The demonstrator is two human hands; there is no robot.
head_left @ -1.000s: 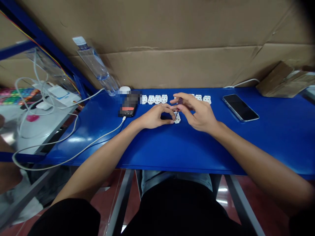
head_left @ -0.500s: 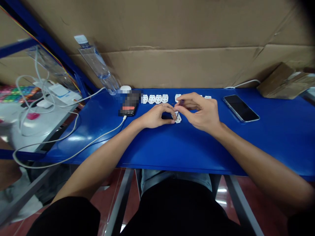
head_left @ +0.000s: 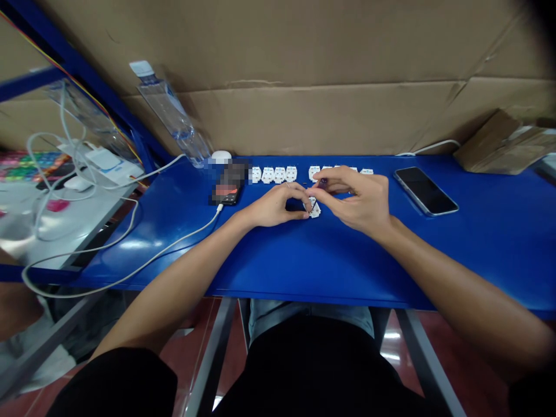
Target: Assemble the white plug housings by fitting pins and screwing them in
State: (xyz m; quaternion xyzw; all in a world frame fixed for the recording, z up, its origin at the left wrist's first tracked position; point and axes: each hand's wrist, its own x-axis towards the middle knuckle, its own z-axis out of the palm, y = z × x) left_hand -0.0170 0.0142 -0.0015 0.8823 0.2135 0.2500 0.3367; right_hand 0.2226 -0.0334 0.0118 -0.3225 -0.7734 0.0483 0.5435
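My left hand (head_left: 275, 207) rests on the blue bench, its fingertips pinching the left edge of a small white socket (head_left: 314, 210). My right hand (head_left: 357, 200) is shut on a slim screwdriver with a dark purple handle (head_left: 322, 183). Its thin shaft runs down to the socket, and the fingers hide part of the tool. Behind my hands, several matching white sockets (head_left: 279, 174) stand in a row along the back of the bench (head_left: 304, 260).
A smartphone (head_left: 425, 190) lies to the right, and a second phone (head_left: 226, 194) on a white cable (head_left: 174, 246) lies to the left. Behind them stand a plastic water bottle (head_left: 176, 124) and a cardboard wall (head_left: 304, 69). A brown package (head_left: 499, 145) sits at the far right.
My right hand has shifted slightly right and turned, bringing the screwdriver handle lower and closer to my fingers. The left hand and socket stay nearly in place.
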